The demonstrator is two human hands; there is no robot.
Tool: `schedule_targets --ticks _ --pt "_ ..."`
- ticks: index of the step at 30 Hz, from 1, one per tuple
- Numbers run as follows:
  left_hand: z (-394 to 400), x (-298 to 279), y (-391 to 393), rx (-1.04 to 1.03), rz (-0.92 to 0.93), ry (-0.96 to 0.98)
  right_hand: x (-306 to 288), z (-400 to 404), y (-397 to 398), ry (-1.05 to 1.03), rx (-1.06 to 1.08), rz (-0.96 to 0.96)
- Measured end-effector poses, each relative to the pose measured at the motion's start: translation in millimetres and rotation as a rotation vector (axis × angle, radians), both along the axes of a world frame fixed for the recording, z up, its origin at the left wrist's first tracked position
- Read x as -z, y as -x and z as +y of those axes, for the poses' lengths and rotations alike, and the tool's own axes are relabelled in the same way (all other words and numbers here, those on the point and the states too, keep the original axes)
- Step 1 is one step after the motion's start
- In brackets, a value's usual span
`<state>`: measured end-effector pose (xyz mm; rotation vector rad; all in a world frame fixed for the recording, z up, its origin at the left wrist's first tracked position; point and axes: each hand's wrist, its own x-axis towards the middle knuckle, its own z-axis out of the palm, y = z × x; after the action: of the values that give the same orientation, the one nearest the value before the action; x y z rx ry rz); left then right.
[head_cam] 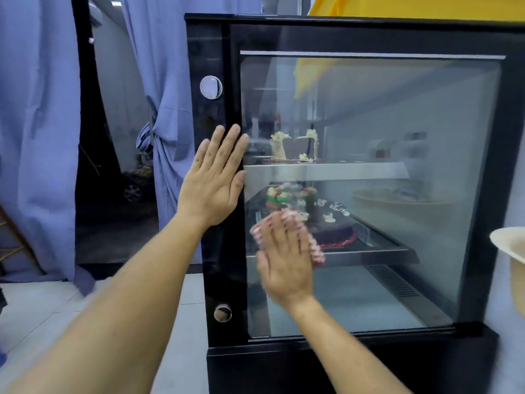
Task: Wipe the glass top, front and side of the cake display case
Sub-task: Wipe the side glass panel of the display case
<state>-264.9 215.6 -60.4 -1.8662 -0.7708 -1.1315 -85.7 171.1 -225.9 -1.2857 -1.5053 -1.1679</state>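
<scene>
The black-framed cake display case (483,194) fills the right of the head view, its glass side pane (397,123) facing me. My left hand (216,177) lies flat with straight fingers on the pane's black left frame. Lower down, my right hand (285,257) presses a red-and-white cloth (316,248) flat against the glass; the hand is blurred. Cakes (292,194) stand on the shelves inside.
Blue curtains (37,137) hang to the left, with a dark gap between them. A pale tiled floor (37,308) lies at lower left. A cream-coloured hat brim (511,245) juts in at the right edge. Yellow fabric (397,4) shows above the case.
</scene>
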Motion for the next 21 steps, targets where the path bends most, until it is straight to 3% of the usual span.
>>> schedule_targets --ticks 3,5,9,12,14,17,21 --pt "-5 51 -7 -0.015 -0.139 0.076 18 -5 -8 0.112 -0.05 -0.432" --pt "-4 70 -11 -0.03 -0.199 0.095 -22 -6 -28 0.082 -0.028 -0.454" --pt "-2 74 -17 -0.034 -0.254 0.121 -71 -16 -89 -0.046 0.066 0.037" --pt "-2 90 -23 -0.045 -0.295 0.133 -28 -22 -85 -0.124 0.115 0.557" --pt "-2 99 -26 -0.05 -0.314 0.141 20 -22 -53 -0.071 0.142 0.642" --pt "2 99 -26 -0.047 -0.317 0.123 48 -20 -32 0.086 0.037 0.254" --pt "3 100 -26 -0.04 -0.321 0.113 -32 -22 -76 0.073 -0.042 -0.276"
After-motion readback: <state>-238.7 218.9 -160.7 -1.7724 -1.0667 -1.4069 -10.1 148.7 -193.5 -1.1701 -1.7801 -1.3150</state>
